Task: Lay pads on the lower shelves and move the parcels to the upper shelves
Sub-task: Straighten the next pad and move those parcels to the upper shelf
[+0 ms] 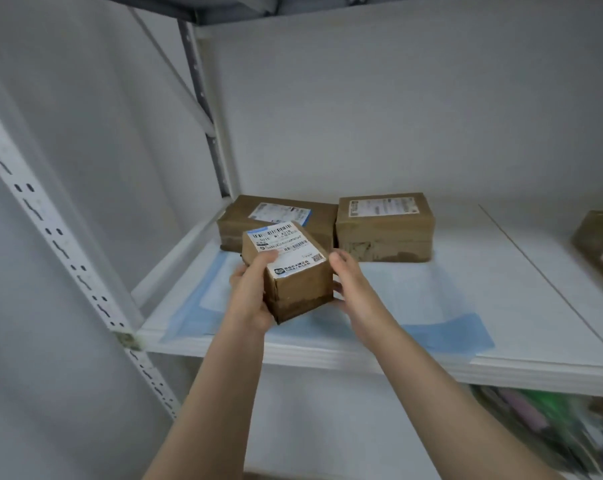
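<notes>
Left hand grips the small box: thumb clamped on the top label, fingers behind the left side. Right hand touches the lower right side, thumb raised; its finger curl cannot be told. The box is held above the blue pad on the white shelf, near two larger boxes

Left hand grips small parcel, right hand flat against its right side, above blue pad on white shelf, left rear parcel and right rear parcel behind.
</notes>
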